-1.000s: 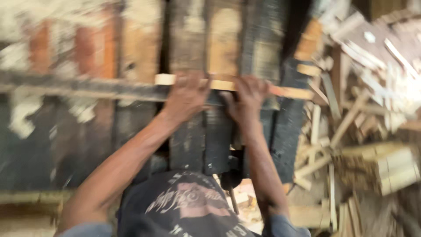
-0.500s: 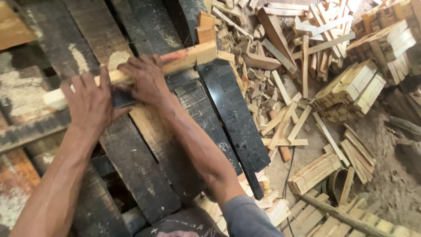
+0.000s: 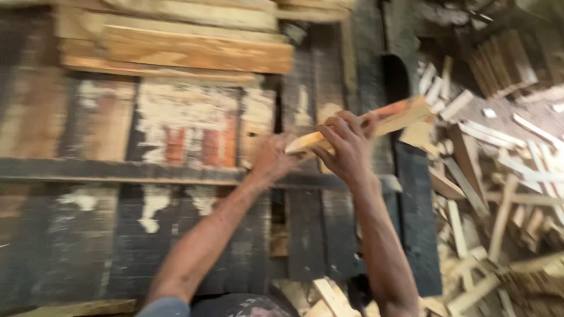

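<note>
Dark, paint-flaked planks [image 3: 194, 235] run under my arms like a rough work deck, with a stack of pale boards [image 3: 176, 47] lying across the far end and a heap of offcut sticks [image 3: 499, 194] spilling over the ground to my right. Between my hands I hold a light wooden slat [image 3: 376, 120], raised off the planks and tilted so its far end points up toward the scrap heap. My right hand [image 3: 346, 152] is wrapped around its middle, fingers curled over the top edge; my left hand [image 3: 273, 158] is closed on the near end, though motion blur hides just how the fingers sit. I judge the slat to be dry, stiff and light, easy to swing with one hand but splintery along its sawn edges, so gripping it on the flat faces near the middle, as my right hand does, seems the safest hold. Half a second ago the same slat lay nearly flat against the dark planks with both my palms pressed down on it and spread wider apart; now it has come up and my hands sit closer together.
</note>
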